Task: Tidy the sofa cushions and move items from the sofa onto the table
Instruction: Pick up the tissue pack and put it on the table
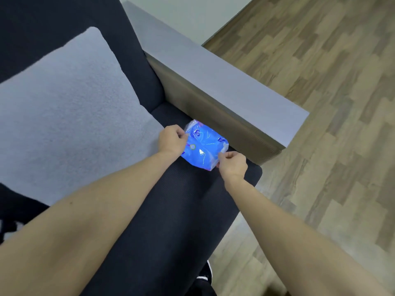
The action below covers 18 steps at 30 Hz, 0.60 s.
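Observation:
A shiny blue plastic packet (203,144) lies on the dark sofa seat (171,210), close against the grey armrest (224,86). My left hand (172,138) pinches the packet's left edge. My right hand (233,164) pinches its lower right corner. A large light grey cushion (70,116) lies on the seat to the left, leaning toward the dark backrest. No table is in view.
Wooden plank floor (320,103) stretches to the right of the sofa and past the seat's front edge. A dark shoe with a white stripe (205,278) shows at the bottom. A black and white item (8,229) peeks in at the left edge.

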Each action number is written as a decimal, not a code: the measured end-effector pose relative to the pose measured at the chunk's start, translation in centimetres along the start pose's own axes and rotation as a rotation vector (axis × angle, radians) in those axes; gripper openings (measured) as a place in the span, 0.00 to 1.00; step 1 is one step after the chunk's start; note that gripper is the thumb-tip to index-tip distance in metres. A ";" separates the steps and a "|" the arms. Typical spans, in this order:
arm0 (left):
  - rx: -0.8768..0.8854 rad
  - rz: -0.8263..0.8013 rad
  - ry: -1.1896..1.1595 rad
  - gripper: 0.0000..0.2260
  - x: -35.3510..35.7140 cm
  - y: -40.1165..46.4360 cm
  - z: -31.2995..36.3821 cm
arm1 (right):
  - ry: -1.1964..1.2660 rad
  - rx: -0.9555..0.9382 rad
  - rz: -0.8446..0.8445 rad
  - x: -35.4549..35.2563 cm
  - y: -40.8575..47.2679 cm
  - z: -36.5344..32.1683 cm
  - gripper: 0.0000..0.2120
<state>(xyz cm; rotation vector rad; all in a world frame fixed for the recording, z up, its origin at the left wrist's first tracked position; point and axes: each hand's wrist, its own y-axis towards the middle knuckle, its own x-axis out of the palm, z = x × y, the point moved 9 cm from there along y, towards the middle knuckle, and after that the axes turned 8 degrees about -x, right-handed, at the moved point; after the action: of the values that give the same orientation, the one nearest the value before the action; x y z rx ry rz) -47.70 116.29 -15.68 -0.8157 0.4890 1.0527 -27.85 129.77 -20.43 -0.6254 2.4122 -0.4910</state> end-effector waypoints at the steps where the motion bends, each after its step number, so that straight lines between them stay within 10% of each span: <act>1: 0.033 -0.003 -0.006 0.06 -0.8 -1.7 0.3 | -0.007 -0.030 0.030 -1.5 -1.7 -0.7 0.08; 18: 0.163 -0.184 -0.129 0.07 -3.0 -30.1 2.2 | 0.001 -0.113 0.376 -22.8 -23.9 4.2 0.14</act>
<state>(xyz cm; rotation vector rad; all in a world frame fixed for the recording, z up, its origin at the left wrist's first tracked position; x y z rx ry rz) -21.86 108.70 -1.66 -0.6311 0.3771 0.8775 -1.40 121.53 -2.04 -0.2048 2.4915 -0.1977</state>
